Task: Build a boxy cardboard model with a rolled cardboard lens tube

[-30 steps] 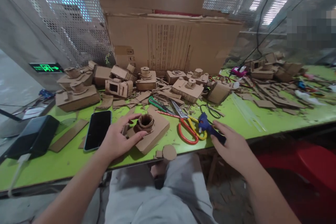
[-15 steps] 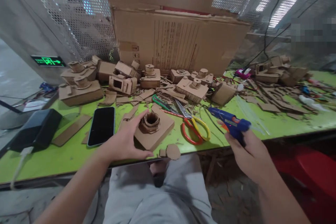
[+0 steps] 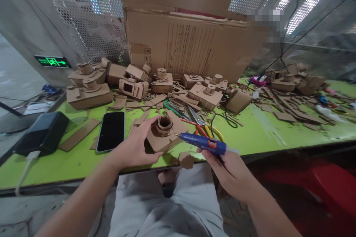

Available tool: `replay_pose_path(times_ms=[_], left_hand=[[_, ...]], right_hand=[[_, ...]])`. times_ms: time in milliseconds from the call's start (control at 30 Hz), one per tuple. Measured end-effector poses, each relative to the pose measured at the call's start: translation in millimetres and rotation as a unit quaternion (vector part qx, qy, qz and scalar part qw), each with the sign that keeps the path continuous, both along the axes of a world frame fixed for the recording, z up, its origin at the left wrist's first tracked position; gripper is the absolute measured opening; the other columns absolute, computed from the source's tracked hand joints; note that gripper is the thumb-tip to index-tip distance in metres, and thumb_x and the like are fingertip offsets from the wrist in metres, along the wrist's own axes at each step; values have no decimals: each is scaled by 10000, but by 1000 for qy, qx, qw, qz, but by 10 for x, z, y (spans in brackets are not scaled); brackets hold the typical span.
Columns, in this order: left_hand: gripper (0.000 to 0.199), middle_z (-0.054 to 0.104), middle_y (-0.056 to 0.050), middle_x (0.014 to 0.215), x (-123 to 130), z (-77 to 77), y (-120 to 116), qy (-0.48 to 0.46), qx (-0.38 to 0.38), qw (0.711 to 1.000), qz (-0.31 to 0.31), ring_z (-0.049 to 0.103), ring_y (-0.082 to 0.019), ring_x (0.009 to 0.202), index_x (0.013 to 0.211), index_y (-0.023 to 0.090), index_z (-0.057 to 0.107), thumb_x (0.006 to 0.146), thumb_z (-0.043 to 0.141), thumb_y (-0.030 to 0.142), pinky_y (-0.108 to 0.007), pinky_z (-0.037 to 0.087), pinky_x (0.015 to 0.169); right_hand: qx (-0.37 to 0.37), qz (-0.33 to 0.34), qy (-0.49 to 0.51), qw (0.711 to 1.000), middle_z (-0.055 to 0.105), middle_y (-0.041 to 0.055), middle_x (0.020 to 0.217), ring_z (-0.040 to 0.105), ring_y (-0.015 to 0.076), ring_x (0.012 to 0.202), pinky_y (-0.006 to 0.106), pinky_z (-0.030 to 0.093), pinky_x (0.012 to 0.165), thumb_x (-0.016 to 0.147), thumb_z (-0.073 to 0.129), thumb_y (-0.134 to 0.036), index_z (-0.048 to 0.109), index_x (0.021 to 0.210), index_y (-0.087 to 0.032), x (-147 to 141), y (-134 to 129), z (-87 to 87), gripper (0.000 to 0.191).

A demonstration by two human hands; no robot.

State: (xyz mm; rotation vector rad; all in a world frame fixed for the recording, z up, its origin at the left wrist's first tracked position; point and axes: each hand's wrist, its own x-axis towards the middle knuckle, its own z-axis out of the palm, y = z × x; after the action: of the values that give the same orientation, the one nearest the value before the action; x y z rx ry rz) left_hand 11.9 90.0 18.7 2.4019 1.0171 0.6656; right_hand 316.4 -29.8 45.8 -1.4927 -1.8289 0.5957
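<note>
My left hand point(image 3: 136, 147) grips the left side of a small cardboard box point(image 3: 156, 140), thumb at the front and fingers behind. On top of the box stands a layered cardboard ring point(image 3: 165, 126) with an open hole. My right hand point(image 3: 232, 168) is wrapped round a blue hot glue gun point(image 3: 201, 142). Its nozzle points left, over the box's right part and close to the ring; whether it touches the cardboard I cannot tell. A cardboard disc point(image 3: 186, 160) lies at the table edge below the gun. Scissors point(image 3: 198, 117) with red and yellow handles are partly hidden behind the gun.
A phone point(image 3: 111, 132) and a black power adapter point(image 3: 43, 132) lie to the left. Behind are several cardboard cameras point(image 3: 205, 95), scraps and a green utility knife point(image 3: 172, 109). Clear glue sticks point(image 3: 265, 124) lie at right. A large carton point(image 3: 189, 44) stands at the back.
My right hand has brought the glue gun left, from beyond the scissors to over the box, its nozzle now beside the ring. My left hand keeps its hold on the box.
</note>
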Motion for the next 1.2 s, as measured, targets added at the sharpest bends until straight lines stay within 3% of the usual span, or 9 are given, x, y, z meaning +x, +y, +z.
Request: replay_pose_path(times_ms=[367, 600, 833, 1200], left_hand=[[1160, 392, -155, 1795, -13, -26, 11, 16, 2, 1000, -8, 368, -399, 1670, 1768, 271, 198, 828, 875, 338, -530, 337, 1382], [1092, 330, -192, 1809, -5, -43, 40, 18, 11, 1000, 9, 199, -438, 1722, 1737, 249, 272, 860, 867, 514, -617, 246, 1395], [1083, 424, -160, 1775, -1, -46, 60, -5, 5, 1000, -4, 367, -410, 1670, 1749, 267, 263, 847, 852, 381, -538, 353, 1372], [1058, 438, -145, 1770, -23, -50, 54, 10, -2, 1000, 11, 401, -394, 1654, 1744, 263, 287, 829, 818, 280, -535, 290, 1398]], right_hand=[[-42, 10, -50, 998, 665, 43, 707, 579, 216, 647, 324, 414, 614, 1149, 419, -545, 604, 803, -234, -32, 185, -92, 501], [-23, 9, -62, 998, 594, 21, 607, 509, 199, 564, 325, 361, 572, 1143, 422, -545, 534, 717, -255, -16, 229, -96, 528], [-29, 11, -67, 997, 602, 29, 606, 530, 206, 560, 322, 361, 556, 1132, 419, -547, 568, 738, -251, -6, 240, -61, 515], [-14, 12, -55, 998, 601, 13, 600, 516, 192, 553, 315, 363, 562, 1135, 456, -527, 557, 731, -249, 43, 255, -36, 501]])
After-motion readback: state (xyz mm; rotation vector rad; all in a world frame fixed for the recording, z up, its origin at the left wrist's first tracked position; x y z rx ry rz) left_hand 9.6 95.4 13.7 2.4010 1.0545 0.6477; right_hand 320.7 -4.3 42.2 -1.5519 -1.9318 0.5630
